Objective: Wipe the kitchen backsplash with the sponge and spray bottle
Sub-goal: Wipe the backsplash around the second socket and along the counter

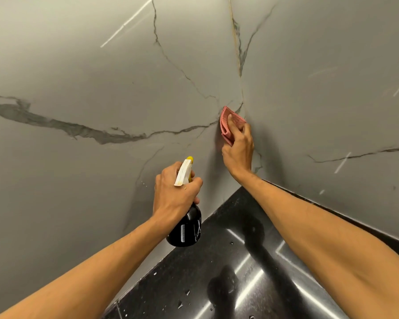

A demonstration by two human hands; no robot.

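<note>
A grey marble-look backsplash (101, 77) with dark veins fills most of the view and meets in a corner seam. My right hand (238, 149) presses a pink sponge cloth (228, 125) against the wall just left of that seam, fingers curled over it. My left hand (174, 189) grips the neck of a black spray bottle (186, 229) with a white and yellow trigger head, held in the air in front of the left wall, nozzle towards the corner.
A glossy black countertop (228, 272) lies below the corner, with water droplets and bright light reflections on it. Small droplets dot the left wall near the bottle.
</note>
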